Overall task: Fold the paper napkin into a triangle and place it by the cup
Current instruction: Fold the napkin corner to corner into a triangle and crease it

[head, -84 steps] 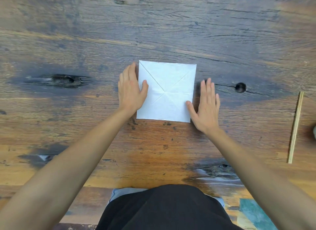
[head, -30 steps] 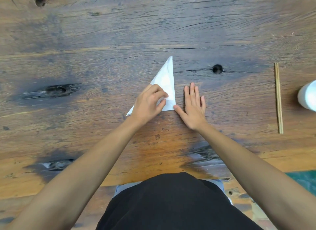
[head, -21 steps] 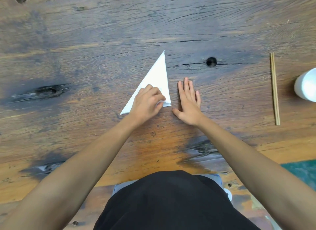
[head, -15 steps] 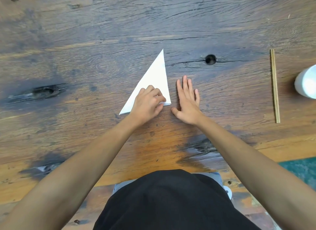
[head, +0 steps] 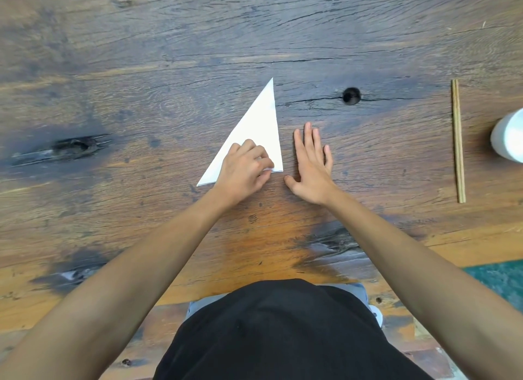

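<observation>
The white paper napkin (head: 259, 125) lies folded into a triangle on the wooden table (head: 169, 68), its sharp tip pointing away from me. My left hand (head: 244, 171) rests on its near part, fingers curled and pinching the near right corner. My right hand (head: 312, 164) lies flat on the wood just right of the napkin, fingers apart, not touching it. A white cup (head: 509, 136) stands at the far right edge of the view, cut off by the frame.
A pair of wooden chopsticks (head: 458, 140) lies lengthwise between the napkin and the cup. A dark knot hole (head: 351, 95) sits right of the napkin's tip. A long dark crack (head: 70, 147) marks the table on the left.
The square napkin has become a triangle. Over the last second my left hand has stayed pinched on its near corner, and my right hand has drifted slightly right, off the napkin's edge.
</observation>
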